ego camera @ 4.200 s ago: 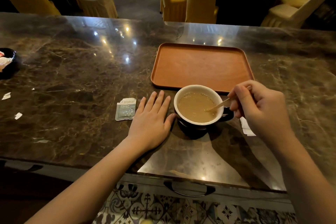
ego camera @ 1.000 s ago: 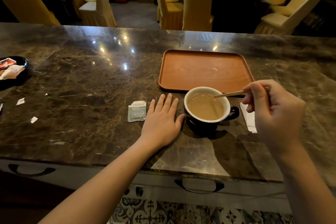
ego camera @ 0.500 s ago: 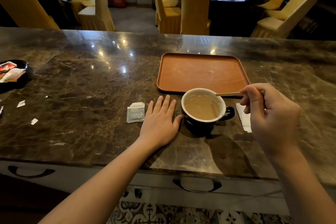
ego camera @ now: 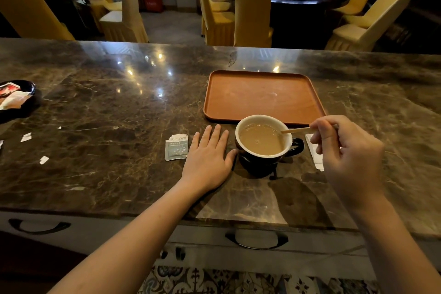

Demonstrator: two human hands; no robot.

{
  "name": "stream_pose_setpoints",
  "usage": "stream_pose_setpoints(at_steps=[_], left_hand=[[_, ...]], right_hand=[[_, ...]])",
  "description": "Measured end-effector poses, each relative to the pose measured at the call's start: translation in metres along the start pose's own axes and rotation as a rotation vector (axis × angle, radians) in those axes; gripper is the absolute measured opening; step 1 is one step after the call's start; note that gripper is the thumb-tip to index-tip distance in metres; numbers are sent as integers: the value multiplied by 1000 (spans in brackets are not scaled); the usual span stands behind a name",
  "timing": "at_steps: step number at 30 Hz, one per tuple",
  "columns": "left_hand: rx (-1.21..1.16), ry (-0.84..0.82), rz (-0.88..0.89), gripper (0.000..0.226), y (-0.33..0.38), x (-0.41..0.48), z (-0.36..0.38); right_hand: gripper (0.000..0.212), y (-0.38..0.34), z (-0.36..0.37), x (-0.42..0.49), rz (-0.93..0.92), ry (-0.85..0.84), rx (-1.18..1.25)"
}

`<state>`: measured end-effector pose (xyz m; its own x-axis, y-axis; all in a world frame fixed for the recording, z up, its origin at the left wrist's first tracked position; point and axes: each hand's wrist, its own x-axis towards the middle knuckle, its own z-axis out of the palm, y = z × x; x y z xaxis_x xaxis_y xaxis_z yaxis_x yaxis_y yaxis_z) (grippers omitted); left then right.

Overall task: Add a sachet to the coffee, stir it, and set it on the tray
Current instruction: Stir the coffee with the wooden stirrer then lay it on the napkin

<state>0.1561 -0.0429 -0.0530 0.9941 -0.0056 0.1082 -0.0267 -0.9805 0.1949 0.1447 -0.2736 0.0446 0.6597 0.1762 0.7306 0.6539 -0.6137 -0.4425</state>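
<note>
A dark cup (ego camera: 260, 164) with a white inside holds milky coffee and stands on the marble counter, just in front of the orange tray (ego camera: 262, 96). My right hand (ego camera: 346, 150) pinches a thin wooden stir stick (ego camera: 296, 130) whose tip rests at the cup's right rim. My left hand (ego camera: 208, 157) lies flat on the counter, fingers spread, thumb touching the cup's left side. A torn-open grey sachet (ego camera: 176, 147) lies left of that hand.
A white paper wrapper (ego camera: 315, 153) lies right of the cup, partly under my right hand. A black dish with sachets (ego camera: 14, 100) sits at the far left, with small paper scraps (ego camera: 26, 137) near it. Yellow chairs and round tables stand beyond the counter.
The stick stood in the coffee earlier; it has since risen to lie level at the cup's right rim. The left hand has stayed flat beside the cup.
</note>
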Motion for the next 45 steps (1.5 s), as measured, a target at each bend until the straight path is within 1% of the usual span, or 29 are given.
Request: stream_pose_setpoints(at_steps=[8,11,15,19,24,26,28,30,33,35,38,41,45], left_hand=[[-5,-4,-4,62,0,0,-1],[-12,-2,-4,62,0,0,-1],[-17,-1,-5,62,1,0,-1],[-17,1,-4,62,1,-1,-2],[-11,-7,-2,62,1,-1,-2],[-11,-8,-3,62,1,-1,-2],[-8,-8,-5,62,0,0,-2],[-5,-9,0,62,1,0,-2],[-1,-6,0,63,0,0,-1],[6,-5,-3,63,-1,0,-1],[10,-7,-2,63,-1,1,0],[16,-4,-5,64,-1,1,0],[16,-2,-8,63,-2,1,1]], right_hand=[[24,-11,-11,-6,-17,-17,-52],[23,-14,-14,-9,-31,1,-68],[24,-15,-17,-14,-2,45,-15],[22,-14,-16,-18,32,2,38],[19,-9,-25,-23,169,0,118],[18,-7,-30,-25,258,8,199],[19,-2,-37,-28,372,43,321],[20,8,-45,-32,435,107,351],[19,29,-54,-39,442,198,211],[18,43,-52,-45,443,220,118],[23,54,-41,-56,380,168,-33],[17,53,-26,-62,275,108,-153],[17,50,-19,-65,221,-7,-207]])
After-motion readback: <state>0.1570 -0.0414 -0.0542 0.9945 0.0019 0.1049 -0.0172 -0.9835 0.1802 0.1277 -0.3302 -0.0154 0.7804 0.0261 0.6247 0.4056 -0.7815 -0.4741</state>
